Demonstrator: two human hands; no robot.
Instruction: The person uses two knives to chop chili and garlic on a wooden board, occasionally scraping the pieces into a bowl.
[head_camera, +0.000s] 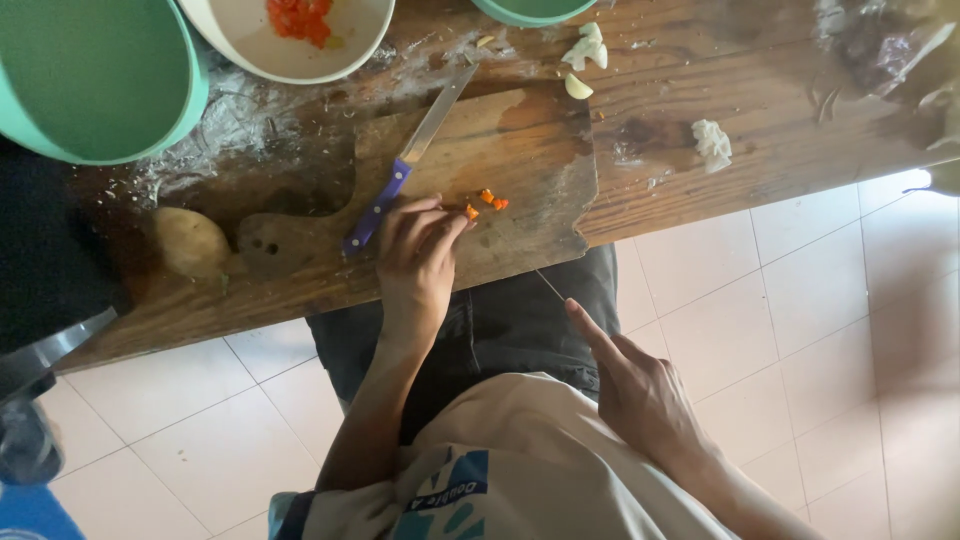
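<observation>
My left hand (415, 262) reaches onto a worn wooden cutting board (520, 140), its fingertips pinched on a small orange vegetable piece (470, 212). Two more orange bits (493, 200) lie just to the right of the fingers. A knife (400, 170) with a purple handle rests on the board by the back of this hand, blade pointing away from me. My right hand (640, 392) hangs off the table above my lap, index finger stretched out, holding nothing.
On the wooden table stand a large teal bowl (90, 80), a white bowl (345, 45) holding chopped orange pieces, and a second teal bowl (530, 8). A potato (190, 240), garlic cloves (585, 55), a white scrap (712, 143) and a plastic bag (890, 50) lie around.
</observation>
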